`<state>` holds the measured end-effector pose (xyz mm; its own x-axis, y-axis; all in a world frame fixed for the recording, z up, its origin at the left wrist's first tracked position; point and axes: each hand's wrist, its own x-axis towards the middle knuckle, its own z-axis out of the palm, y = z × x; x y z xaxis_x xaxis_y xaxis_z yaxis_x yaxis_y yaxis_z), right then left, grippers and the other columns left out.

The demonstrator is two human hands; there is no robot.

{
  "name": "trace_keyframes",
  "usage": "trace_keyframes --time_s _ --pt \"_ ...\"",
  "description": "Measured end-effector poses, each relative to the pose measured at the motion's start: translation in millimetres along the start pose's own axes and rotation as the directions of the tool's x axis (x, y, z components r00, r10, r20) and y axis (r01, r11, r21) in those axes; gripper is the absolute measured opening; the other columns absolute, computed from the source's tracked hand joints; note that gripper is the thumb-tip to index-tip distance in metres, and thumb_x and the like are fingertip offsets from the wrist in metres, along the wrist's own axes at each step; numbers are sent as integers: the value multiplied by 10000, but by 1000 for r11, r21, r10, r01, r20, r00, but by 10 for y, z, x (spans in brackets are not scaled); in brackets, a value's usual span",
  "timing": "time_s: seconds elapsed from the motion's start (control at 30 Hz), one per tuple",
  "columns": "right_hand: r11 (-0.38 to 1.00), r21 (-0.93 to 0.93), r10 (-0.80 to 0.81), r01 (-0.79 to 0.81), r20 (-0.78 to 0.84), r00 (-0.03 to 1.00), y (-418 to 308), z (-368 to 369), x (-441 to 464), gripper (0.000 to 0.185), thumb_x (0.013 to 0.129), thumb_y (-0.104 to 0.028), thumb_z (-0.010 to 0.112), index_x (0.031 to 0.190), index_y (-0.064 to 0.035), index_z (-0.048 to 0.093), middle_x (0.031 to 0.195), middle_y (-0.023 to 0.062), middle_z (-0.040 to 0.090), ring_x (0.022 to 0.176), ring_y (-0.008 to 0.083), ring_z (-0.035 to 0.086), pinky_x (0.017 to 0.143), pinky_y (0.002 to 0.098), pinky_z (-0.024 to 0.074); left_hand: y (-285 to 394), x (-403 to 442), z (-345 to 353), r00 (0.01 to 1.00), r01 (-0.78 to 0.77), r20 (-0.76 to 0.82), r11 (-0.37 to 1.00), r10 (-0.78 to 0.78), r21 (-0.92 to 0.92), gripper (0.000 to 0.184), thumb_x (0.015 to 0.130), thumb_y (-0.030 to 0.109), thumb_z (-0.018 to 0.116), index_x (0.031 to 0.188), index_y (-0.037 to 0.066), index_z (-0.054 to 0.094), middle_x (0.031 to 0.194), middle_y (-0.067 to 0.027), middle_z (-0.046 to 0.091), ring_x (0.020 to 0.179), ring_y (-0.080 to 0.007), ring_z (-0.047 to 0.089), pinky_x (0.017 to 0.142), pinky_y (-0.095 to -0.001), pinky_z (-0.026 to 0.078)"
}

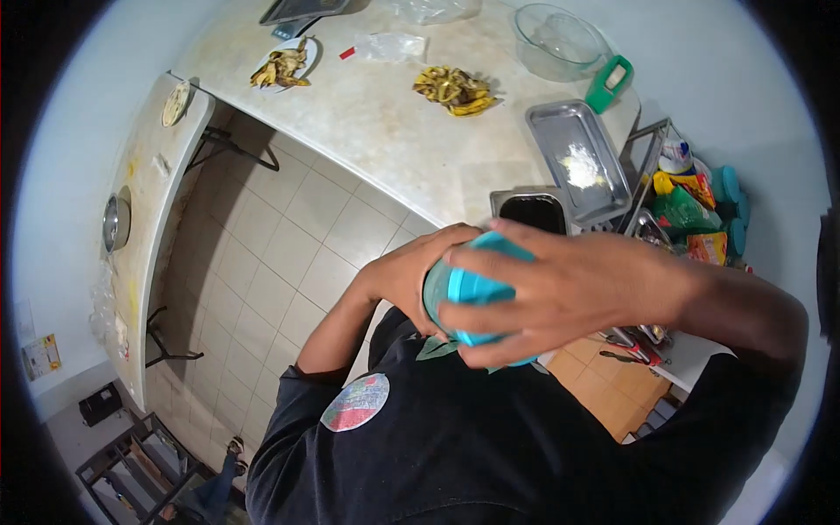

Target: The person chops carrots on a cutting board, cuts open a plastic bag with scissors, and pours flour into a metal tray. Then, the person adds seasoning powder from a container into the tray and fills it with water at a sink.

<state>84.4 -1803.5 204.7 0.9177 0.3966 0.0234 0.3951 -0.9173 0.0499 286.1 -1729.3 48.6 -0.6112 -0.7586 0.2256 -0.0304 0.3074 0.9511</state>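
Observation:
Close to my chest I hold a jar with a turquoise lid. My left hand is wrapped round the jar's body from the left. From the right, my right hand grips the lid, its fingers curled over it. The jar is tilted on its side, lid towards the right. Its contents are hidden by my hands. Just beyond my hands lies a dark-bottomed metal pan, beside a larger metal tray with something whitish in it.
The pale table holds banana peels, a plate of peels, a glass bowl and a green-handled tool. Packets and turquoise-lidded jars crowd the right. A side table carries a metal bowl. Someone's legs show lower left.

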Motion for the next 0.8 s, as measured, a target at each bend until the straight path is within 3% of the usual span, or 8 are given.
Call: trace_keyframes --time_s 0.03,0.17,0.27,0.4,0.5,0.57,0.63,0.8 --pt "999 17 -35 35 -19 999 22 3 79 318 798 -302 586 1087 -240 468 1199 -41 443 1175 288 449 925 473 457 1 -59 -75 999 28 24 999 -27 -31 1092 396 366 903 1315 57 400 1221 -142 508 1136 -305 528 954 -402 422" --pt "959 102 -259 265 -63 964 222 -14 310 400 747 -270 652 1117 -242 501 1195 -41 460 1197 292 439 970 488 413 -169 -186 -280 993 32 118 994 -20 -100 1156 378 385 909 1345 47 373 1261 -158 498 1166 -313 514 986 -396 404" --pt "970 34 -241 242 -38 970 384 -161 405 455 731 -272 676 1152 -257 503 1212 -39 464 1228 300 422 959 483 429 -275 -246 -345 989 90 129 982 -69 -167 1179 375 373 913 1364 36 367 1294 -144 498 1202 -287 497 1000 -394 393" --pt "986 56 160 -155 -102 982 736 -264 298 678 636 -271 768 1246 -298 473 1331 13 428 1214 328 465 915 454 481 -274 -406 -463 993 64 -78 964 -87 -259 1099 369 346 901 1314 25 440 1253 -120 521 1179 -259 509 990 -384 404" --pt "690 267 714 -673 -98 693 1114 333 164 906 547 -172 798 1357 -260 403 1387 138 347 1220 396 441 934 443 474 -111 -510 -469 907 239 -212 859 -364 -452 1102 342 365 912 1288 21 464 1231 -120 527 1147 -260 531 978 -385 417" --pt "485 198 865 -852 35 501 1519 1310 51 981 561 -250 808 1417 -227 330 1416 177 299 1211 418 433 932 470 468 -160 -618 -415 827 235 -320 801 -462 -550 1110 325 377 921 1275 17 473 1215 -123 531 1130 -263 541 972 -387 424" --pt "274 124 921 -954 252 297 1811 2218 92 1051 520 -328 827 1430 -219 312 1377 196 304 1201 475 408 887 556 477 -322 -682 -338 740 147 -448 771 -501 -620 1103 322 382 928 1260 11 483 1226 -134 516 1142 -266 530 975 -388 420" --pt "179 122 886 -976 411 214 1885 3218 328 1086 493 -289 870 1422 -256 309 1380 151 285 1217 460 388 864 600 477 -606 -775 -246 547 207 -580 769 -603 -605 1145 339 405 932 1295 5 445 1286 -145 469 1186 -270 492 990 -390 405"
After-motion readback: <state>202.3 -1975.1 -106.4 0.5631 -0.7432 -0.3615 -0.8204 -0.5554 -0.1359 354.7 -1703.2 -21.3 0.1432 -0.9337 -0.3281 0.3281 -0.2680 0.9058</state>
